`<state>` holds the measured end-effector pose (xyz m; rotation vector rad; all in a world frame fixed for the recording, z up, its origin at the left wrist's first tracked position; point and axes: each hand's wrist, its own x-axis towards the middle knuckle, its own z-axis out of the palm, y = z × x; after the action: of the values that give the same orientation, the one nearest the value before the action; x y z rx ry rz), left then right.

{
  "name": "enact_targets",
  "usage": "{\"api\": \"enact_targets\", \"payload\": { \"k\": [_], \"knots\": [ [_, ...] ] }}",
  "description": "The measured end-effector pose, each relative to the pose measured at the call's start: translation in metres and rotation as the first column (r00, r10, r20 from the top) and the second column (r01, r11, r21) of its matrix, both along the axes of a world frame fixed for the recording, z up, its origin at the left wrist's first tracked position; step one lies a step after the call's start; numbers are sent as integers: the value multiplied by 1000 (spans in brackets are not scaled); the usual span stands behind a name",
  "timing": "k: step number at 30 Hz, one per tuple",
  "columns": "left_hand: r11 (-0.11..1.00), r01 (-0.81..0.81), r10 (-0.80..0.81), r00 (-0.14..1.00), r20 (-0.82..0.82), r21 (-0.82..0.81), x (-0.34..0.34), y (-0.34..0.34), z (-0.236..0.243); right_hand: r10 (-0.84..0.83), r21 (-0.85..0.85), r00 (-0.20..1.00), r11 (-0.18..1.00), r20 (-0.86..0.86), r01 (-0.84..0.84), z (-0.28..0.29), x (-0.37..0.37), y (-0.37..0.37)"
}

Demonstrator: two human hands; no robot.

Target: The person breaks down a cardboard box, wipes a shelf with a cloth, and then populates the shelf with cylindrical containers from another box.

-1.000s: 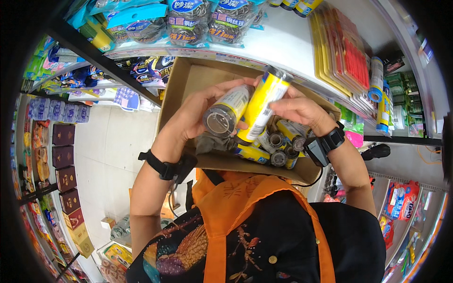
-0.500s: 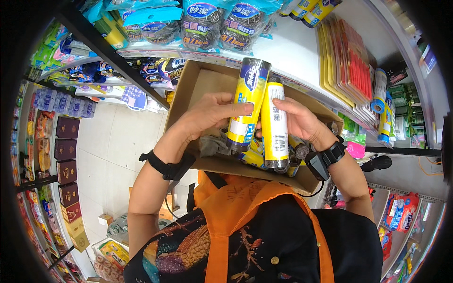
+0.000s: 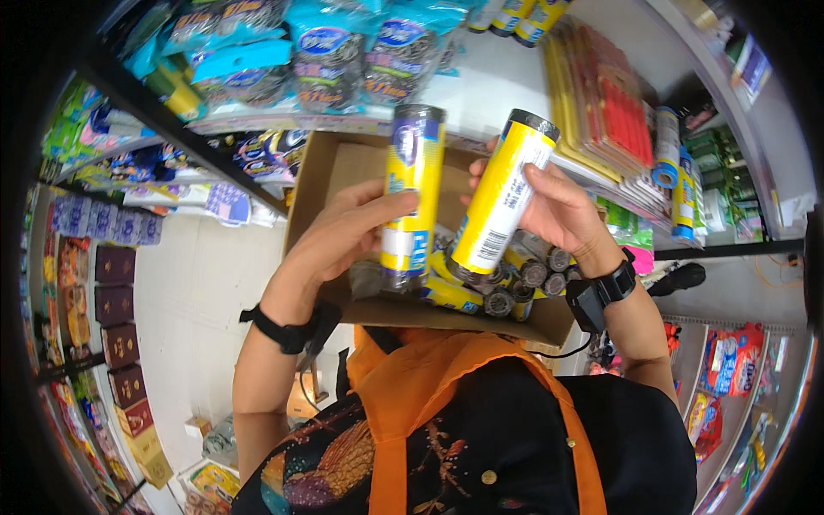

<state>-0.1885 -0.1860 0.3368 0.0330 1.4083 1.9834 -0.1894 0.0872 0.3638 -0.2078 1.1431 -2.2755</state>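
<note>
My left hand (image 3: 343,227) is closed round a yellow and blue roll of bin bags (image 3: 418,176) with dark ends, held nearly upright. Tilted to the right at its top, a second roll of bin bags (image 3: 500,202) sits in my right hand (image 3: 562,210), its white barcode side showing. The two rolls are apart. Both are above an open cardboard box (image 3: 343,176), where several more dark-ended rolls (image 3: 534,275) lie in a heap at the right. A grey crumpled thing in the box is partly hidden beneath my left hand.
Beyond the box runs a white shelf (image 3: 481,81) with bagged steel wool scourers (image 3: 326,69) on the left. Stacked red and yellow flat packs (image 3: 601,99) stand on its right, with upright rolls (image 3: 682,197) past them. Dark shelf posts (image 3: 172,103) cross at the left.
The two rolls have come apart. My left hand's roll went left and stands straighter; my right hand's roll rose and tilted right. More of the heap in the box shows now.
</note>
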Motion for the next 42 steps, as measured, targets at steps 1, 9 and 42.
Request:
{"api": "enact_targets", "payload": {
  "k": [1,9,42],
  "knots": [
    [1000,-15,15,1000,12,7,1,-1,3,-6,-3,999,1000,-48,6,4,0,2],
    [980,134,-140,990,33,146,-1,-2,7,-190,-11,894,979,-406,203,26,6,3],
    [917,-135,225,952,-208,376,7,21,26,58,353,437,689,-898,633,49,36,-17]
  ]
}}
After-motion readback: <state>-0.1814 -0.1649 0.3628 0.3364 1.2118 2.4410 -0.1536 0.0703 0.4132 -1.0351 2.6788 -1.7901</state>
